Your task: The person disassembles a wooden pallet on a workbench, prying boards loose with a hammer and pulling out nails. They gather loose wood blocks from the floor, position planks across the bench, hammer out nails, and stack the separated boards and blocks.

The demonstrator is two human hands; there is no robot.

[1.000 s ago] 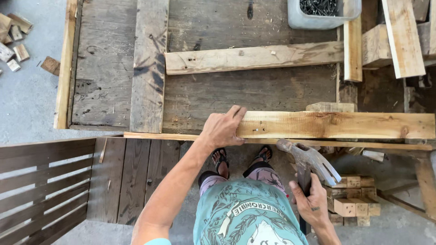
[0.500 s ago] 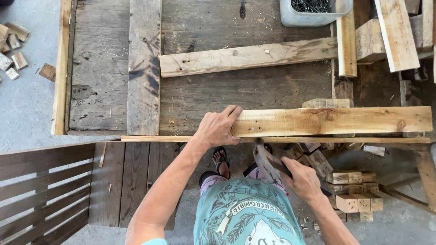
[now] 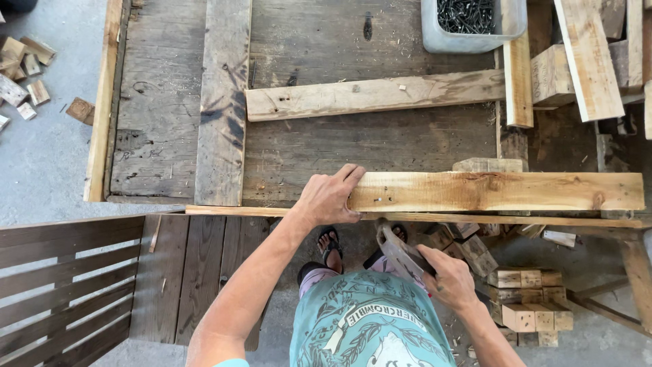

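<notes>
1. Our left hand [image 3: 331, 197] lies flat over the near-left end of the pale plank [image 3: 496, 191], fingers spread across its top and thumb wrapped at the end; we judge that firm downward pressure here is what stops the plank from skating on the workbench [image 3: 380, 146].
2. Our right hand [image 3: 448, 278] is closed around the handle of a hammer [image 3: 401, 251], held low in front of the body, below the bench edge, head pointing up towards the plank.
3. The plank sits along the bench's near edge, with two small dark marks, apparently nail heads, just right of our fingers. We would keep the fingertips clear of that spot before any blow.
4. A second plank [image 3: 373, 95] lies further back, well apart, and a grey tub of dark nails [image 3: 468, 27] stands at the far edge.
5. Offcut blocks [image 3: 526, 299] are stacked on the floor near our sandalled feet; footing matters there.
</notes>
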